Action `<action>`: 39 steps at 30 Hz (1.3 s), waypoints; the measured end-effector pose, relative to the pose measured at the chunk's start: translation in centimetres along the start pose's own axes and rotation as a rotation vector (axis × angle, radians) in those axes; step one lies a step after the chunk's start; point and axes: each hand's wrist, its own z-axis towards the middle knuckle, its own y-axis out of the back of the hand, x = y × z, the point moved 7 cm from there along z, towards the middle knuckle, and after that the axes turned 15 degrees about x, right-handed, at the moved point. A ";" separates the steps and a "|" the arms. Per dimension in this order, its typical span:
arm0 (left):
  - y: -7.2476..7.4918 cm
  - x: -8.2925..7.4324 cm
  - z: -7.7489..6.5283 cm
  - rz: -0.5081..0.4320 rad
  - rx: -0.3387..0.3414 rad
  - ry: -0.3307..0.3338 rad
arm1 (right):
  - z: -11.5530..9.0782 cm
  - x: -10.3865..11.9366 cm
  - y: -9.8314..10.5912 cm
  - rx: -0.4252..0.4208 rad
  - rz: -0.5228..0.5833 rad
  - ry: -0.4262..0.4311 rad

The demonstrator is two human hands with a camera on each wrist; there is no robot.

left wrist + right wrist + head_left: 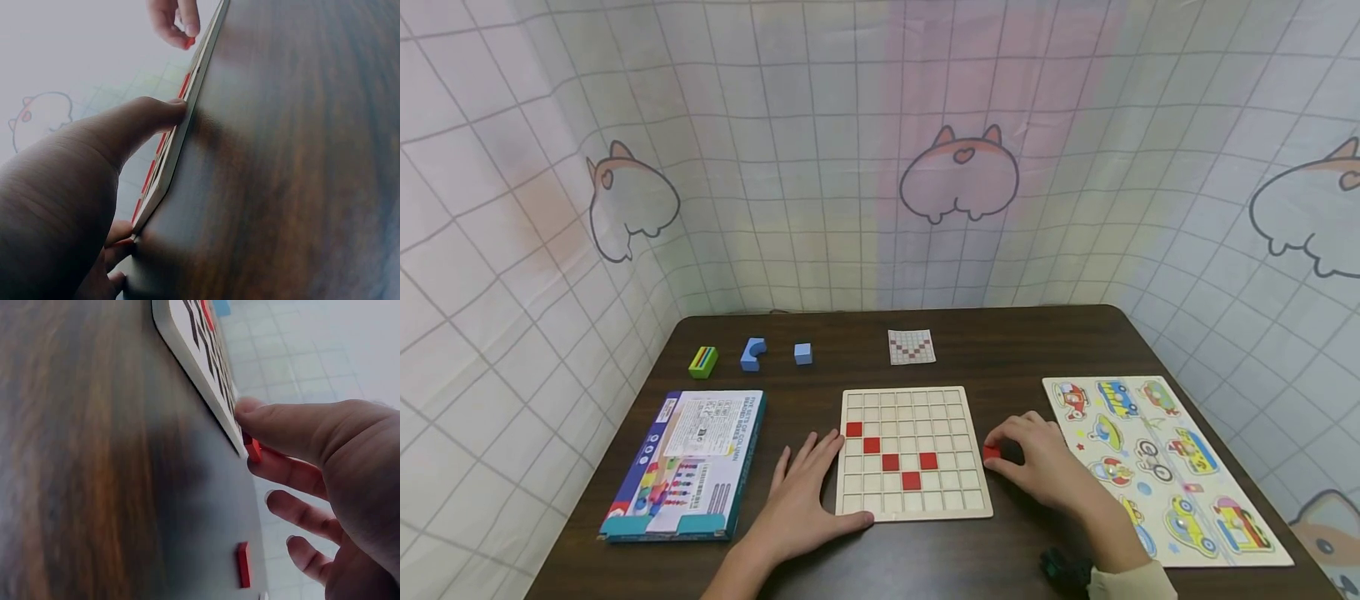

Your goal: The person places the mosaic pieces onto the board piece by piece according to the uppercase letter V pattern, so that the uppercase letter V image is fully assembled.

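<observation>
A pale square grid board point(955, 492) lies on the dark table, with several red square tiles point(911, 481) set in its cells in a slanting line that turns up at the right. My left hand point(801, 508) rests at the board's near left corner, thumb on the near edge and fingers spread along the left side. Just off the right edge, my right hand point(1045, 462) pinches a red tile point(252, 450) between thumb and index finger. Another red tile point(244, 565) lies on the table beneath that hand in the right wrist view.
A small printed card point(912, 347) with a red grid pattern lies behind the board. A boxed set point(700, 458) is at left, a vehicle puzzle board point(1150, 492) at right. Farther back sit a green striped block point(703, 362), a blue curved block point(752, 354) and a blue cube point(803, 354).
</observation>
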 end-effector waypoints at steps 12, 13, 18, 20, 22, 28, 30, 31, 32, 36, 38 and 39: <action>0.2 -0.2 -0.1 -0.007 0.005 0.002 | 2.0 1.3 -0.6 0.053 0.019 0.031; 0.2 -0.2 -0.1 -0.006 0.005 0.001 | 2.2 1.4 -0.7 0.059 0.023 0.034; 0.2 -0.2 -0.1 -0.002 0.001 -0.002 | 3.2 1.9 -1.2 0.089 0.048 0.050; 0.2 -0.2 -0.1 -0.003 -0.001 -0.003 | 3.6 2.1 -1.4 0.097 0.059 0.053; 0.2 -0.2 -0.1 -0.004 -0.002 -0.004 | 3.9 2.3 -1.6 0.102 0.075 0.055; 0.1 -0.1 0.0 -0.003 -0.004 -0.004 | 4.9 2.7 -1.9 0.105 0.095 0.046; 0.1 -0.1 0.0 -0.003 -0.004 -0.005 | 5.2 2.7 -2.1 0.111 0.102 0.039; 0.1 -0.1 0.0 -0.004 -0.004 -0.005 | 5.3 2.7 -2.2 0.114 0.108 0.034; 0.1 -0.1 -0.1 -0.005 -0.004 -0.006 | 5.4 2.6 -2.3 0.116 0.112 0.028; 0.2 -0.2 -0.1 -0.009 -0.005 -0.009 | 5.8 2.5 -2.7 0.132 0.123 0.003; 0.2 -0.3 -0.1 -0.008 -0.003 -0.008 | 6.0 2.4 -2.8 0.139 0.126 -0.009; 0.2 -0.3 -0.1 -0.008 -0.003 -0.008 | 6.0 2.3 -2.9 0.143 0.128 -0.013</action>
